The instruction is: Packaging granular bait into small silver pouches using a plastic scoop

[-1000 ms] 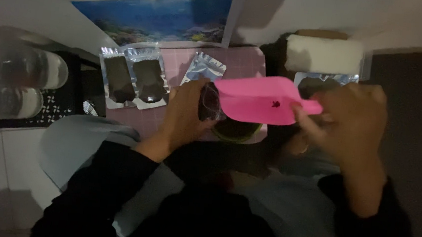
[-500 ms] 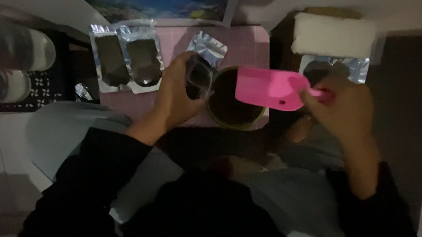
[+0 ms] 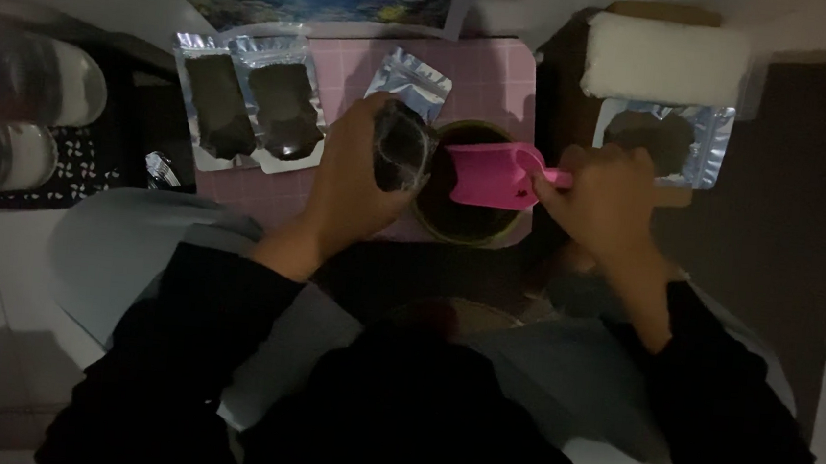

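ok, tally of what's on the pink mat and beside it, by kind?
Clear-fronted silver foil pouches with dark fill: 5 (two side by side, one behind left hand, one in left hand, one far right)
Pink plastic scoop, in right hand: 1
Round bowl of dark powder: 1
White folded towel: 1
Total: 8
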